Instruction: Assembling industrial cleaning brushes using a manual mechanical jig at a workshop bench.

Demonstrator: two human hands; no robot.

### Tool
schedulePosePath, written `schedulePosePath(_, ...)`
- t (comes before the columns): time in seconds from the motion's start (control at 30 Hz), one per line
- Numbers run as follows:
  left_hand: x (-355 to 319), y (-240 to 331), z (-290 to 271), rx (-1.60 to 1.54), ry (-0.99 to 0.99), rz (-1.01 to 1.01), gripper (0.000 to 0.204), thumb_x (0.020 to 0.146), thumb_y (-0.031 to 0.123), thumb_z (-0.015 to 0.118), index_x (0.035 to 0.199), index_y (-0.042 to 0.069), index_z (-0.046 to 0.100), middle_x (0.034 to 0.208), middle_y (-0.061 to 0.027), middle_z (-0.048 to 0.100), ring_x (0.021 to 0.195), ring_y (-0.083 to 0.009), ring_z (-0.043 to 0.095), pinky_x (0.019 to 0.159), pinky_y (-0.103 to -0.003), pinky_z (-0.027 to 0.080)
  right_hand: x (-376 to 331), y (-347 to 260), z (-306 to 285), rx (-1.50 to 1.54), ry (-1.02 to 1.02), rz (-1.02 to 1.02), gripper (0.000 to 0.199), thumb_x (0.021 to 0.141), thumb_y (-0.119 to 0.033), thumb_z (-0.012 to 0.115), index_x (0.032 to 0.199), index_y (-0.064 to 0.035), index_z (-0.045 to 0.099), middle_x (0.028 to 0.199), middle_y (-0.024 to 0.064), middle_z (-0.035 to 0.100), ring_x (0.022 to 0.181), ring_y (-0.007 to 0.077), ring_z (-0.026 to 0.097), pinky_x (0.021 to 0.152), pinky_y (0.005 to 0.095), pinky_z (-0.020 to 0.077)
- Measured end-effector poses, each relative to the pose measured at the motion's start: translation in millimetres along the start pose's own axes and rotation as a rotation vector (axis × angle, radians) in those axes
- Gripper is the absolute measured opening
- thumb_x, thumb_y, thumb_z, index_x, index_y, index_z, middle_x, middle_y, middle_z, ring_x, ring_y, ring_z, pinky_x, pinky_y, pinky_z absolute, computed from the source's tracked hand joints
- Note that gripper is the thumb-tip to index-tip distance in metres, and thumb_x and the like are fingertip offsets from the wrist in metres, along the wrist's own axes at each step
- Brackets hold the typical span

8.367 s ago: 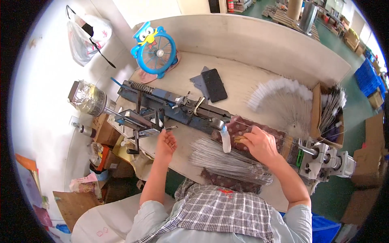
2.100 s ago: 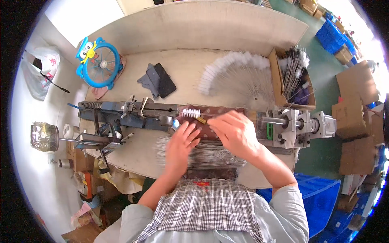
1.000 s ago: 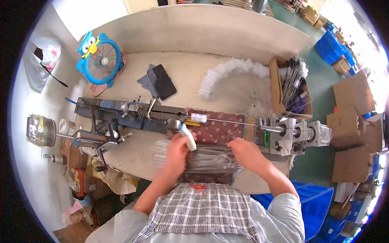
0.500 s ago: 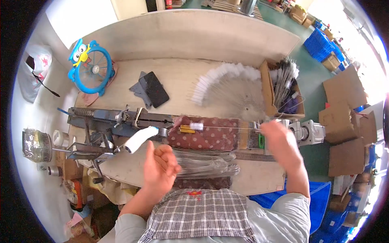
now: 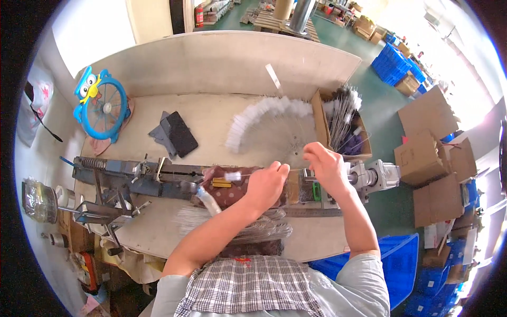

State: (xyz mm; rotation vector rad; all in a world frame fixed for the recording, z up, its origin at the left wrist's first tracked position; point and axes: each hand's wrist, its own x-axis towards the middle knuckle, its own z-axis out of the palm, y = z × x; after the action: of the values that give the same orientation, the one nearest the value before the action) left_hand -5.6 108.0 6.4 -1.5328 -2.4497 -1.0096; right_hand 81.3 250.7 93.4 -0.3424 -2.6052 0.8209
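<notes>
My left hand (image 5: 268, 185) is closed over a thin wire that runs along the bench fixture. Left of it, a small white-bristled brush head (image 5: 232, 176) sits on that wire above a dotted maroon cloth (image 5: 237, 193). My right hand (image 5: 326, 165) is raised beside the metal chuck unit (image 5: 376, 175), fingers bent and apart, with nothing visible in them. A blurred white-wrapped lever handle (image 5: 209, 201) points toward my left forearm. Beneath that forearm lies a bundle of bent wires (image 5: 266, 226). The yellow block (image 5: 222, 183) rests on the cloth.
A fan of white-tipped brushes (image 5: 240, 122) lies behind my hands, beside a cardboard box (image 5: 320, 113) of wire brushes. A blurred white strip (image 5: 273, 76) shows against the back panel. A phone (image 5: 182, 133), blue fan (image 5: 105, 108) and blue crate (image 5: 398, 264) surround the bench.
My left hand has left its place by the white handle and reached right onto the wire. My right hand has drawn in leftward from the chuck. The handle has swung, and the view has shifted.
</notes>
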Motion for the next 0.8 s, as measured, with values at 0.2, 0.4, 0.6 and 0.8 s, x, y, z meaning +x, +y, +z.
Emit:
schedulePosePath(0.2,40.1,-34.4,10.8,0.352,-0.152,0.02,0.026,0.073,0.017,0.062,0.096,0.007,0.055,0.096,-0.0088,0.06,0.078,-0.0263,0.063,0.065,-0.036,0.051,0.8,10.2,16.9,-0.015,-0.242,-0.069,0.009,0.071,-0.018,0.07,0.076,-0.0111,0.07,0.071,0.009,0.063,0.069,0.0259,0.058,0.063,0.0358,0.0474)
schedulePosePath(0.4,-18.6,-30.2,-18.0,0.052,-0.023,0.051,0.032,0.082,0.02,0.06,0.112,0.008,0.06,0.105,-0.0156,0.062,0.09,-0.0306,0.061,0.074,-0.038,0.05,20.6,-35.9,50.3,0.075,-0.111,-0.454,0.007,0.068,-0.018,0.068,0.072,-0.012,0.069,0.065,0.0038,0.061,0.069,0.0228,0.057,0.062,0.0348,0.0483)
schedulePosePath(0.6,-102.3,-16.1,-61.0,-1.039,0.047,-0.916,0.026,0.089,0.029,0.058,0.092,0.004,0.065,0.076,-0.008,0.065,0.067,-0.0218,0.063,0.062,-0.034,0.051,43.3,-70.9,116.9,0.123,-0.123,-0.67,0.01,0.066,-0.018,0.066,0.063,-0.0105,0.061,0.065,0.0022,0.059,0.07,0.0224,0.055,0.06,0.036,0.0483)
schedulePosePath(0.8,-148.4,-69.9,-93.8,-2.024,0.432,-1.327,0.046,0.091,0.048,0.048,0.082,0.007,0.066,0.064,-0.004,0.057,0.06,-0.0185,0.055,0.057,-0.032,0.046,43.9,-87.4,147.4,-0.085,-0.18,-0.601,0.01,0.066,-0.017,0.065,0.063,-0.0101,0.06,0.066,0.0015,0.058,0.076,0.023,0.054,0.062,0.0364,0.0491)
